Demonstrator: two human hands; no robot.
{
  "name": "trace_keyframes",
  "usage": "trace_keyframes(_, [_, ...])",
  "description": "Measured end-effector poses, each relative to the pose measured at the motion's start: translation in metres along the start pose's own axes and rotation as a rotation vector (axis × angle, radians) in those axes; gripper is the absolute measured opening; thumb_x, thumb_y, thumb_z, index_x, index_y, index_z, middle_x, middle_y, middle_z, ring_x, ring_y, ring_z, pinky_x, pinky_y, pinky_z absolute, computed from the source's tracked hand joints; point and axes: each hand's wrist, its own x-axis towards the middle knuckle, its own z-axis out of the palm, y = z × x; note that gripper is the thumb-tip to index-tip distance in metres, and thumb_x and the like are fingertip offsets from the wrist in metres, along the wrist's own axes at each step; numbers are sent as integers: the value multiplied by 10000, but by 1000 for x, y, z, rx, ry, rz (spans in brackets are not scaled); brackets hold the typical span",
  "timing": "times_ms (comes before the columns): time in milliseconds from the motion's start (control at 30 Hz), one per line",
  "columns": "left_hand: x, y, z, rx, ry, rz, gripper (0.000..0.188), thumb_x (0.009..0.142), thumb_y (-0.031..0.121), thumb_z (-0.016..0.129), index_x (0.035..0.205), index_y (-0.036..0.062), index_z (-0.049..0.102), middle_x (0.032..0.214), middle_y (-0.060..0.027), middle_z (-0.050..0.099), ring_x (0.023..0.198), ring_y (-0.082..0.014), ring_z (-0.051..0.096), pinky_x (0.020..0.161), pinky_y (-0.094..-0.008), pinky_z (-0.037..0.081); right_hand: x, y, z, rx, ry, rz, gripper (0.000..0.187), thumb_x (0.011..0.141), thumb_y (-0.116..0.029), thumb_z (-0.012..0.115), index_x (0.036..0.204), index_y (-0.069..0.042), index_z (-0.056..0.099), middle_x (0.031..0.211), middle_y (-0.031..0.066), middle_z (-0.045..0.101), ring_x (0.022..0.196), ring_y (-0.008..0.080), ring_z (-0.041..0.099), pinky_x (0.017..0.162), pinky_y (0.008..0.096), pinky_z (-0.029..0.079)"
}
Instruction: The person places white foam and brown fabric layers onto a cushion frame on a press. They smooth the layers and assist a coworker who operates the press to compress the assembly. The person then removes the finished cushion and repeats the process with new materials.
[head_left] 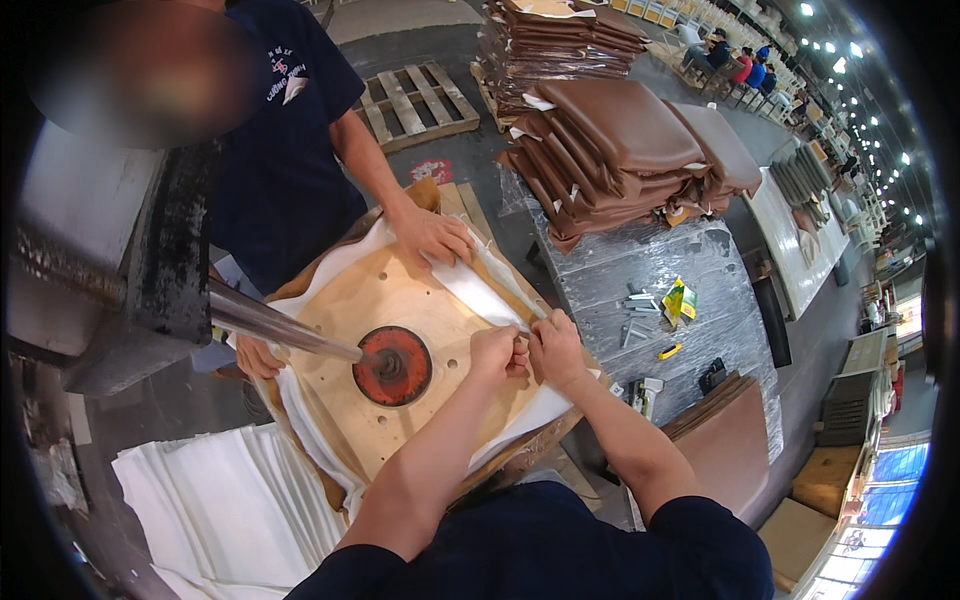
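A square plywood seat board [330, 330] lies before me, with white padding [470, 290] and a brown upholstery cover [515, 295] folded up around its edges. A red round press disc [392, 367] on a metal shaft bears down on its middle. At the board's right edge, my right hand [557, 348] is closed on the edge of the cover. Close beside it, my left hand [498, 356] is closed too, its curled fingers hiding what they pinch. Across from me, a co-worker's hand [432, 236] presses the far edge; the other hand [259, 358] holds the left side.
Brown covers [630, 130] are stacked on a plastic-wrapped table [650, 270] at right, with a yellow cutter [670, 351], metal strips [638, 303] and brown panels [720, 440]. White sheets [230, 510] lie at lower left. A press column [150, 250] rises at left; a pallet [415, 105] lies behind.
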Motion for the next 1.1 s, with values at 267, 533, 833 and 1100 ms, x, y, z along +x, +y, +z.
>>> trace_keyframes(267, [22, -5, 16, -12, 124, 124, 168, 1000, 120, 718, 848, 73, 665, 692, -27, 599, 501, -167, 552, 444, -376, 467, -5, 3, 2, 5, 14, -51, 154, 868, -120, 796, 991, -88, 709, 1044, 135, 599, 980, 373, 635, 823, 505, 492])
trace_keyframes(533, [35, -6, 16, -106, 102, 109, 177, 976, 103, 720, 814, 102, 650, 656, -6, 562, 472, -154, 491, 439, -352, 424, -4, -18, -10, -214, -132, 36, 150, 894, -180, 801, 1006, -100, 738, 1106, 120, 604, 1082, 356, 643, 861, 524, 488])
trace_keyframes(833, [36, 0, 18, -134, 57, 55, 262, 998, 108, 700, 768, 155, 583, 618, 11, 515, 453, -155, 463, 451, -357, 373, -7, -5, 3, -142, -37, 51, 134, 895, -137, 780, 1019, -107, 739, 1091, 110, 601, 1066, 357, 629, 879, 515, 475])
trace_keyframes(1100, [32, 5, 13, -148, 70, 68, 281, 1000, 135, 717, 750, 156, 590, 617, 18, 522, 452, -155, 467, 476, -371, 387, -4, -5, 5, -67, 15, 49, 129, 888, -99, 769, 1013, -100, 736, 1065, 124, 607, 1041, 373, 628, 877, 525, 473])
